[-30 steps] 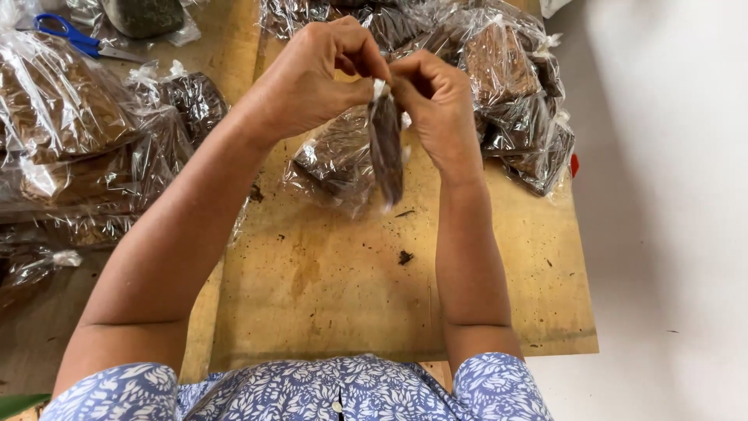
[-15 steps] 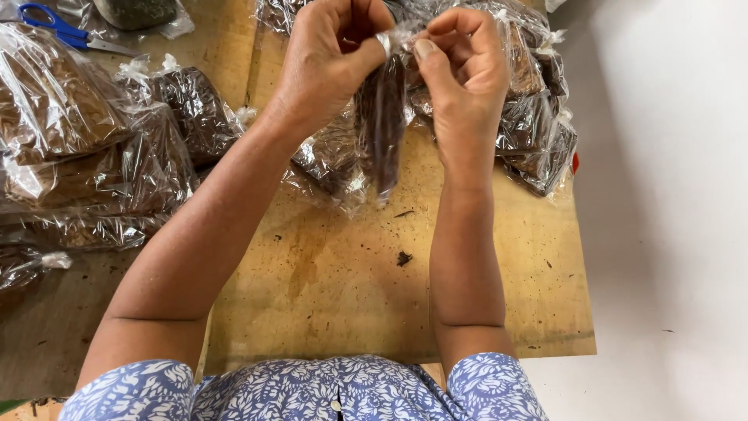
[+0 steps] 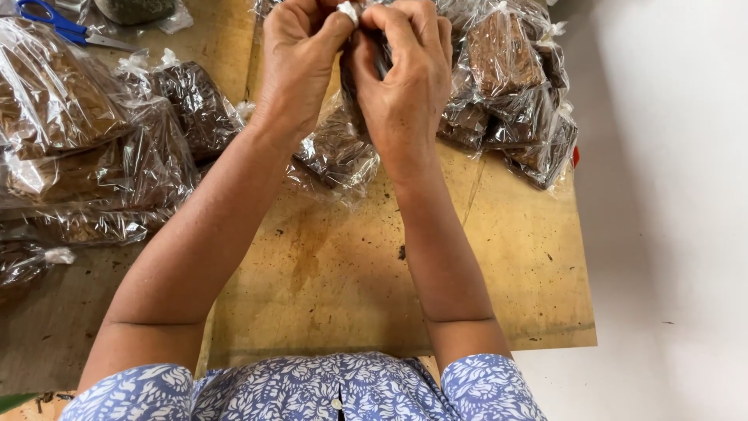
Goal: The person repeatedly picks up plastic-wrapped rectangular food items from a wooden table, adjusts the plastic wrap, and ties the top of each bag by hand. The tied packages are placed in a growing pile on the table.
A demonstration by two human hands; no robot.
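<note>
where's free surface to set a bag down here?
Bare board lies right of the right hand forearm, below the right bag pile, and between the forearms. Crowded: left bag pile, scissors at the top left, bags under the left hand.

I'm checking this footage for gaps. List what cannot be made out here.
- Head view: the small clear bag held up between the left hand and right hand is mostly hidden by the right hand; its contents cannot be told.
- Its twisted top meets the frame's upper edge.
- The blue scissors are cut off by the top edge.
- The stacked bags run off the left edge.
</note>
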